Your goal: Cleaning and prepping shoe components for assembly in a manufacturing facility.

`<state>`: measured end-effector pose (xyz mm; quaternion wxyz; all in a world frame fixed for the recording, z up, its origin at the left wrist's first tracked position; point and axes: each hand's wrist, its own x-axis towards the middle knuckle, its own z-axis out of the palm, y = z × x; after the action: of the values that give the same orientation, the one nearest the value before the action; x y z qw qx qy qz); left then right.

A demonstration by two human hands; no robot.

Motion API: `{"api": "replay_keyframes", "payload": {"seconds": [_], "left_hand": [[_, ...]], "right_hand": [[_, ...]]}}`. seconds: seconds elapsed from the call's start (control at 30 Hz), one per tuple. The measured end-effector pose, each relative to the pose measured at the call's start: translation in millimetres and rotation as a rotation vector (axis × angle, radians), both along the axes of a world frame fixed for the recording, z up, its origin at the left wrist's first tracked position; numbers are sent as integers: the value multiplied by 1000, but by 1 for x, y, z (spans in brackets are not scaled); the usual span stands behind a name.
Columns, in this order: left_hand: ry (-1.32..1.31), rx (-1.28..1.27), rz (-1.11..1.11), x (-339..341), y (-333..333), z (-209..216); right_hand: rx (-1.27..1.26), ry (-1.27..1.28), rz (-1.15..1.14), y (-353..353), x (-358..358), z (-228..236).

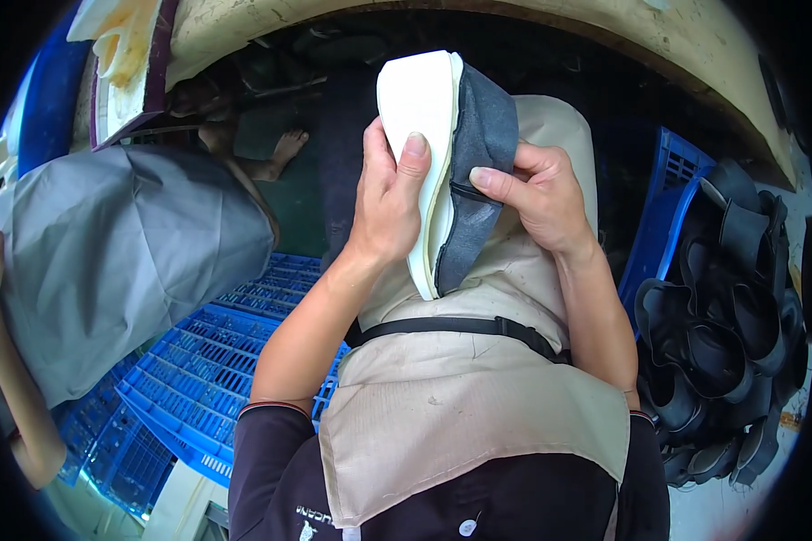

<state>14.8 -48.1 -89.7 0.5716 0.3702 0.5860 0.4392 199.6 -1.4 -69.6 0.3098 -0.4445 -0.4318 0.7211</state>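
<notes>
Above my lap I hold a shoe in the making, with a white sole-shaped piece (415,99) lying along the left of a dark shoe upper (483,135). My left hand (390,185) is closed round the white piece, thumb flat on its face. On the other side, my right hand (543,194) pinches the edge of the dark upper between thumb and fingers. A narrow gap shows between the two parts in their lower half; near the top they touch. The fingers behind the shoe are hidden.
Blue plastic crates (198,352) stand at my left, beside another person's grey-covered lap (135,243). On my right lies a heap of dark shoe uppers (722,334) next to a blue crate (663,216). A pale curved table edge (550,18) runs across the far side.
</notes>
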Motion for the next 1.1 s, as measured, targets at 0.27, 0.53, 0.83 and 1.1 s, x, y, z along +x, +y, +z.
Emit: {"api": "replay_keyframes", "payload": {"seconds": [0.27, 0.53, 0.83, 1.1], "left_hand": [[63, 43, 53, -13, -7, -6], [36, 100, 92, -11, -4, -10], [16, 121, 139, -10, -10, -24], [47, 66, 186, -1, -17, -19]], "right_hand": [[-99, 16, -202, -18, -38, -7], [-173, -346, 447, -2, 4, 1], [-65, -197, 62, -58, -36, -6], [-46, -377, 164, -57, -36, 5]]}}
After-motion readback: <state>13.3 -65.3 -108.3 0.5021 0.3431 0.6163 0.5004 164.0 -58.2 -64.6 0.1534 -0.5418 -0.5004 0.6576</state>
